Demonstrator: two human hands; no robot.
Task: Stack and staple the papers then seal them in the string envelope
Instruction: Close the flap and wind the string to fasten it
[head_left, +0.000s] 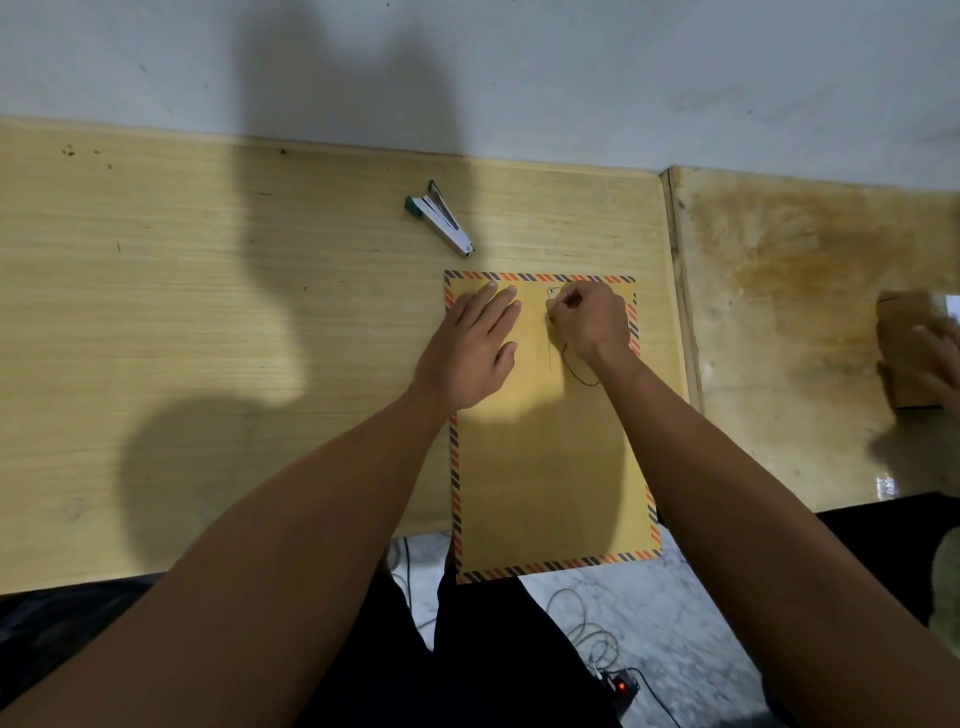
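Observation:
A tan string envelope (550, 467) with an orange and dark striped border lies flat on the wooden table (208, 338), its near end hanging over the front edge. My left hand (475, 345) lies flat on its upper left part, fingers straight. My right hand (589, 317) is curled beside the small round button (550, 292) near the top and pinches the thin dark string (579, 371), which loops down below the wrist. No loose papers are in view. A grey stapler (441, 218) with a teal end lies on the table beyond the envelope.
A second, stained table (805, 312) adjoins on the right, with a raised seam between the two. At the far right another person's hand (935, 364) rests on a brown packet. A white wall runs behind. Cables and a power strip (618, 686) lie on the floor below.

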